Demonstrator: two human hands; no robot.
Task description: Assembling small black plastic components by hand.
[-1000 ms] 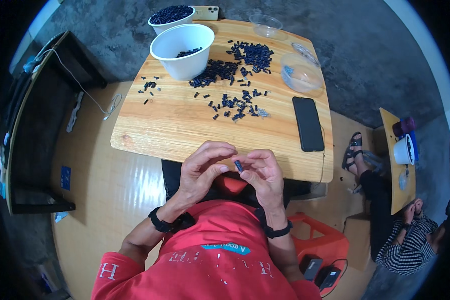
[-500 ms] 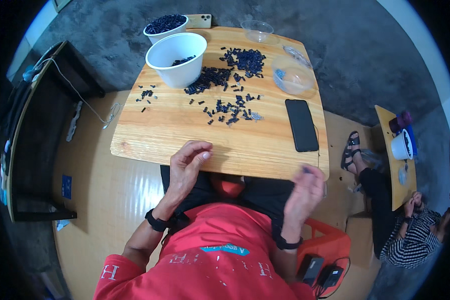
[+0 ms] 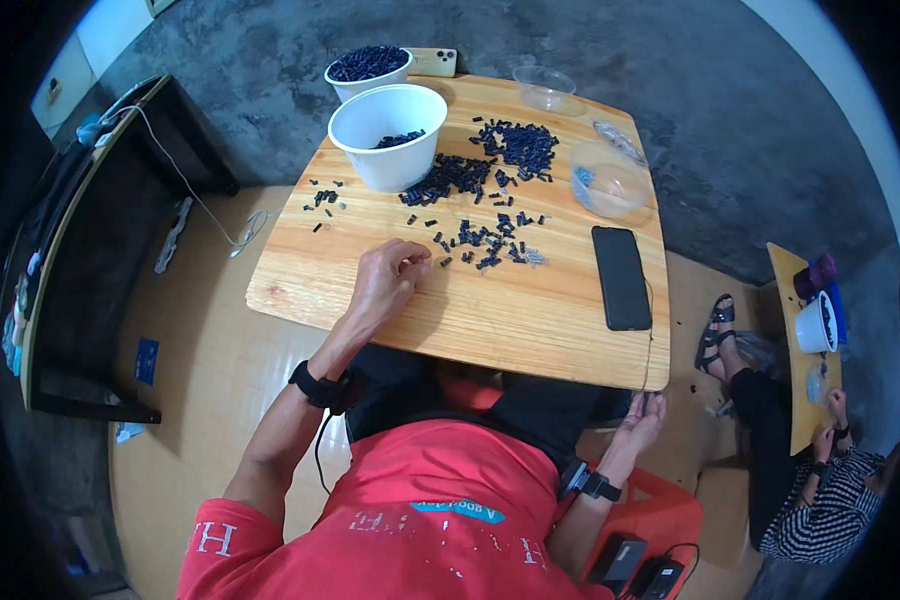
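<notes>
My left hand (image 3: 395, 280) is over the near half of the wooden table (image 3: 510, 325), fingers curled and closed. Whatever may be between its fingertips is hidden. Just past it lies a loose scatter of small dark tube-shaped pieces (image 3: 480, 238), with a few clear bits (image 3: 536, 257) at its right side. My right hand (image 3: 638, 428) is low at the table's front right corner, palm turned up. Its fingers are drawn together, and anything in them is too small to make out. Larger heaps of dark pieces (image 3: 523, 146) lie farther back.
A white tub (image 3: 385, 170) holding some dark pieces stands back left, before a fuller white tub (image 3: 370, 88). Clear plastic bowls (image 3: 610, 200) and a black phone (image 3: 620, 280) with a cord are at right. A red stool (image 3: 660, 500) is beside me; another person (image 3: 820, 500) sits far right.
My left hand has moved forward over the table toward the scattered pieces. My right hand has moved down and right to the table's corner. The view has shifted slightly.
</notes>
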